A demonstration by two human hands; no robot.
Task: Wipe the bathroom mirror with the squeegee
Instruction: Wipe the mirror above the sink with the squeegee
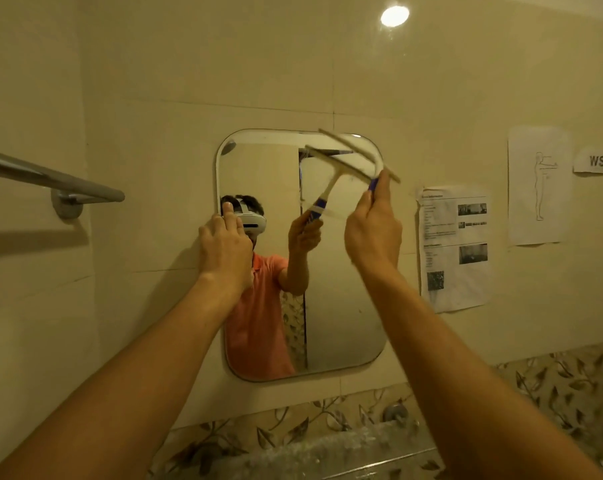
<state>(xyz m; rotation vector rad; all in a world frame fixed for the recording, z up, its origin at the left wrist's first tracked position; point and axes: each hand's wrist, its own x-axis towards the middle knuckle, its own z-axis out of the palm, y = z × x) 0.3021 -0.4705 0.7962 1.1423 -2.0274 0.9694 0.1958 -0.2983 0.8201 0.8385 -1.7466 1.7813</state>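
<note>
The right hand (372, 230) is gripping the squeegee (358, 155) up at the top right corner of the bathroom mirror (341, 306), fingers curling tightly round the blue-and-white handle, so only a sliver of blue is showing above the knuckles. The blade is lying slantwise across that rounded corner, one end poking past the top edge of the glass and the other running off the right side. It looks like a starting position: setting the rubber high would let one pull carry the water down the pane. Whether the blade is pressing on the glass or just off it, I cannot tell, though its reflection is sitting very close beside it.

The left hand (225, 244) is reaching to the mirror's left edge, and its fingers (228, 209) are lying fairly straight and relaxed against the rim and the tile, holding nothing. My read is that it is bracing the body, or steadying the mirror against the push of the stroke.

Off to the left a metal towel rail (50, 176) is jutting from the wall, and printed sheets (454, 247) are hanging on the tiles to the right, well clear of the blade's likely path. Judging by the blade's place, most of the pane is waiting to be wiped.
</note>
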